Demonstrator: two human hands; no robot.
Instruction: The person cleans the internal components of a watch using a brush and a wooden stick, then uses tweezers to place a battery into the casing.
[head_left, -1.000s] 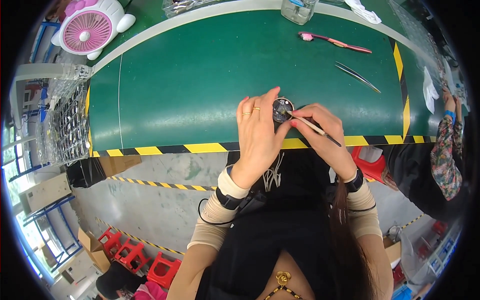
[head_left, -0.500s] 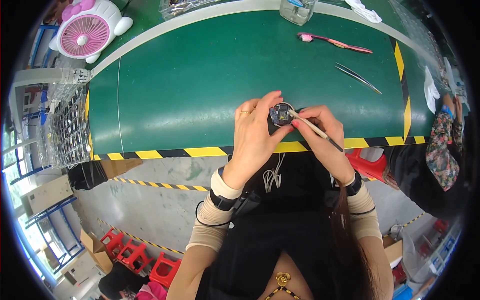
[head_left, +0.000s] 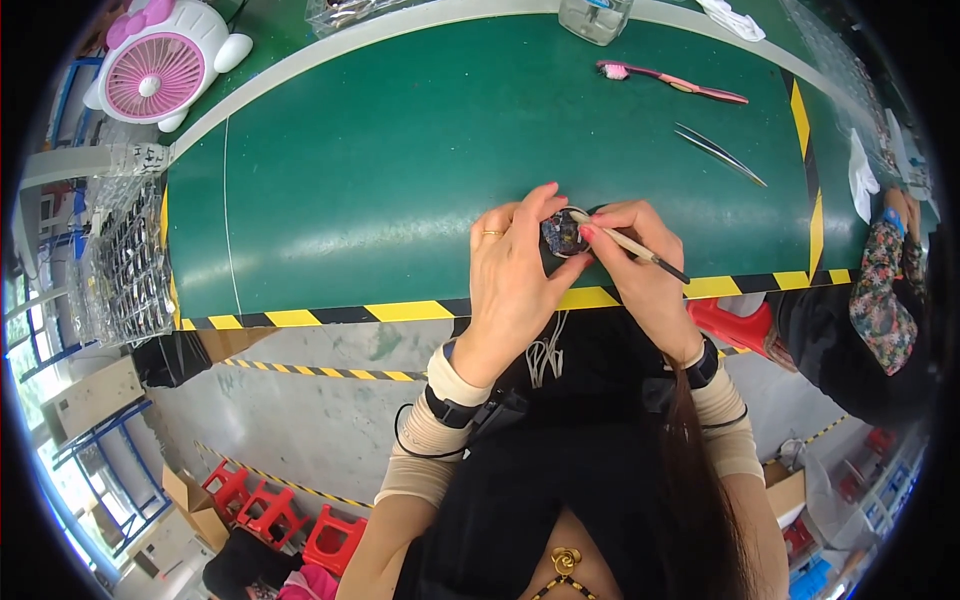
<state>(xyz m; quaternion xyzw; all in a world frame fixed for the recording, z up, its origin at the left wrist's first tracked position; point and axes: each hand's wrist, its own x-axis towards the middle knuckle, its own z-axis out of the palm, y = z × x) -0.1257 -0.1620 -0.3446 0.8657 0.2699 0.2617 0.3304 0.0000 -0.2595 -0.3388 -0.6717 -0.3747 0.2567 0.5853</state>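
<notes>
My left hand (head_left: 515, 275) holds a small round dark part (head_left: 563, 233) between thumb and fingers, just above the front edge of the green work mat (head_left: 400, 180). A ring shows on one finger of that hand. My right hand (head_left: 640, 270) grips a thin wooden-handled brush (head_left: 630, 246) like a pen, its tip resting on the round part. Both hands sit close together over the yellow-and-black striped table edge (head_left: 400, 310).
A pink toothbrush (head_left: 670, 82) and metal tweezers (head_left: 720, 153) lie at the mat's far right. A pink-and-white fan (head_left: 165, 60) stands far left, a clear tray of parts (head_left: 125, 255) at the left edge, a clear jar (head_left: 595, 18) at the back. Another person's patterned sleeve (head_left: 885, 280) is at right.
My hands have stayed together on the round part, with only slight shifts of the fingers and the brush. The view has drifted a little.
</notes>
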